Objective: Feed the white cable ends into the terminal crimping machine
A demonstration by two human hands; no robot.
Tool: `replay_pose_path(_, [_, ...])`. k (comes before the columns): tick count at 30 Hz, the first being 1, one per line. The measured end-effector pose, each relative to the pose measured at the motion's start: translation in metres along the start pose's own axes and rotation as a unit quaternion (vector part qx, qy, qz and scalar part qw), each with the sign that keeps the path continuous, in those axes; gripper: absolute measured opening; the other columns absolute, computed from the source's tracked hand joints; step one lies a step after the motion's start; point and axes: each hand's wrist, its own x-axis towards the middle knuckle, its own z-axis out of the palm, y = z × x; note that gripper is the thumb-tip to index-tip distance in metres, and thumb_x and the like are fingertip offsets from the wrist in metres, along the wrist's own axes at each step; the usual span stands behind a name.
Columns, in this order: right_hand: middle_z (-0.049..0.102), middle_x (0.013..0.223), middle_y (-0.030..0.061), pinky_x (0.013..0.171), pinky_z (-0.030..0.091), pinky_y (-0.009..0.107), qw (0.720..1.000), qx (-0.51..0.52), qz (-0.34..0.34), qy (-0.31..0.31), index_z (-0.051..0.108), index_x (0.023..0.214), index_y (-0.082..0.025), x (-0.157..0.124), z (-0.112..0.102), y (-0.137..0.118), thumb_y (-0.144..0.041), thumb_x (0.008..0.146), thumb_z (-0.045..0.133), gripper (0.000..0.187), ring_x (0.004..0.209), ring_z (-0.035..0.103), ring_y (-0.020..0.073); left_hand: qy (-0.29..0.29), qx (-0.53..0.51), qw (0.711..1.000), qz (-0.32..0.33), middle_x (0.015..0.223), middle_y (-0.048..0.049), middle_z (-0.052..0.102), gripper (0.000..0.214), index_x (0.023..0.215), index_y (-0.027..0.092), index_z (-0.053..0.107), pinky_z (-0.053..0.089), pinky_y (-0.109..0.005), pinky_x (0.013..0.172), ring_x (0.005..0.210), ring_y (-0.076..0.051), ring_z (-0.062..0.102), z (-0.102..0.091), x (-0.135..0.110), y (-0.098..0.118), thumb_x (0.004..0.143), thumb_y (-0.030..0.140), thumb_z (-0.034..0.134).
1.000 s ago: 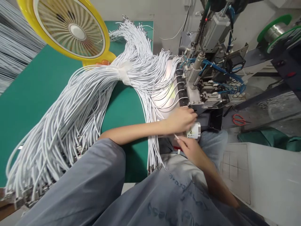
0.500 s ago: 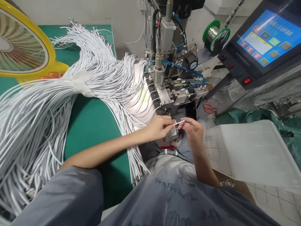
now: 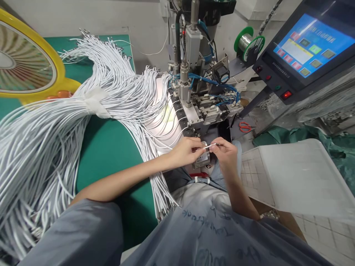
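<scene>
Between my hands a short stretch of white cable [image 3: 208, 146] shows, tilted slightly up to the right. My left hand [image 3: 190, 149] pinches it between thumb and fingers. The fingers of my right hand [image 3: 224, 149] are closed on its end, and the tip is partly hidden by them. Both hands are just in front of a machine [image 3: 191, 111] with metal cylinders and blue tubes. Several white cables run into the dark rail [image 3: 177, 105] on its left side. A large bundle of white cables [image 3: 119, 96], tied with a white wrap [image 3: 97, 102], lies to the left.
A green table [image 3: 108, 147] lies under the bundle, with a yellow fan [image 3: 59, 74] at far left. On the right are a lit control screen [image 3: 313, 46], a wire spool [image 3: 245, 42], red-handled scissors [image 3: 245, 127] and a white plastic bin [image 3: 302, 177].
My right hand has shifted slightly, its fingers now bent closer round the cable's end. My left hand keeps its pinch. The whole view has moved a little.
</scene>
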Motion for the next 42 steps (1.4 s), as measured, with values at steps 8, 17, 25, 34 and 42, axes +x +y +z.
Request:
replay_pose_path(8, [0.059,0.075,0.0010,0.058,0.042,0.025,0.998,-0.026,-0.054,-0.023,0.070,0.080,-0.021,-0.004,0.002,-0.007,-0.023,0.078,0.061,0.009,0.069,0.054,0.0119,0.009,-0.123,0.992,-0.021,0.069,-0.0027,0.058,0.024,0.084,0.012,0.069,0.042,-0.020,0.060,0.065,-0.010,0.054,0.000,0.001,0.005,0.089,0.025,0.049])
replay_pose_path(17, [0.049,0.059,-0.0005,0.049,0.035,0.026,0.974,-0.197,-0.095,0.060,0.067,0.069,-0.019,-0.015,0.013,-0.016,-0.029,0.082,0.055,0.021,0.053,0.041,0.0108,0.083,-0.080,0.993,0.025,0.064,-0.0018,0.057,0.016,0.076,0.013,0.068,0.041,-0.021,0.056,0.059,-0.009,0.051,0.003,-0.001,0.000,0.084,0.020,0.056])
replay_pose_path(25, [0.047,0.054,-0.0019,0.046,0.031,0.024,0.985,-0.140,-0.006,-0.100,0.068,0.066,-0.017,0.008,-0.010,-0.024,-0.031,0.073,0.061,0.017,0.049,0.037,0.0086,0.048,0.109,0.981,0.153,0.069,-0.0047,0.055,0.026,0.087,0.014,0.066,0.037,-0.022,0.053,0.061,-0.011,0.050,-0.008,0.000,-0.010,0.090,0.017,0.040])
replay_pose_path(34, [0.047,0.059,-0.0010,0.050,0.033,0.025,0.999,-0.032,0.028,-0.004,0.069,0.068,-0.018,-0.001,0.007,-0.003,-0.033,0.072,0.063,0.017,0.056,0.041,0.0108,0.115,0.029,0.986,0.117,0.063,-0.0021,0.054,0.018,0.073,0.015,0.062,0.038,-0.021,0.052,0.058,-0.010,0.049,0.002,-0.002,-0.010,0.086,0.019,0.051])
replay_pose_path(42, [0.040,0.053,-0.0026,0.050,0.033,0.025,0.986,-0.163,-0.021,-0.036,0.065,0.063,-0.017,0.009,0.003,-0.009,-0.030,0.076,0.057,0.020,0.052,0.035,0.0099,0.049,0.265,0.947,0.174,0.063,-0.0017,0.049,0.027,0.075,0.014,0.061,0.031,-0.024,0.049,0.055,-0.011,0.044,-0.014,0.001,-0.012,0.088,0.012,0.037])
